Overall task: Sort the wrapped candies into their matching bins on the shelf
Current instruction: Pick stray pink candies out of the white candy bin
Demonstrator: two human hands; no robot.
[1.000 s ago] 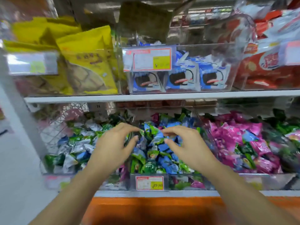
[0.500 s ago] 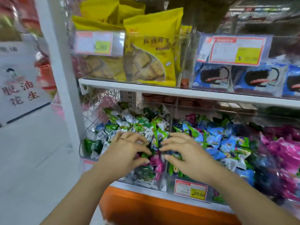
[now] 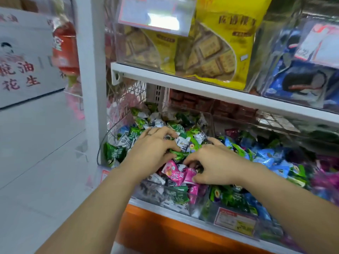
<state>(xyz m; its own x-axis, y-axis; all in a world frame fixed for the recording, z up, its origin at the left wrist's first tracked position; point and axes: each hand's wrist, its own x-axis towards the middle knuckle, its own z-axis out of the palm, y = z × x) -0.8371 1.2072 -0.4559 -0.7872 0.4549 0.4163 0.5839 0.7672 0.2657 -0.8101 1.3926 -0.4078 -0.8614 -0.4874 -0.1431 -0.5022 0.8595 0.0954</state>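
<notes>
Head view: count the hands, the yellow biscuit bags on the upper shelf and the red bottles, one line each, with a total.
Hands: 2, the left hand and the right hand
Yellow biscuit bags: 2
Red bottles: 1
Total: 5

Two bare forearms in shot, uncovered all the way down to the bottom edge. Left grip [image 3: 152, 153] shows a thin band [image 3: 149, 134] on one finger, possibly a ring. Right grip [image 3: 216, 162] is bare.
</notes>
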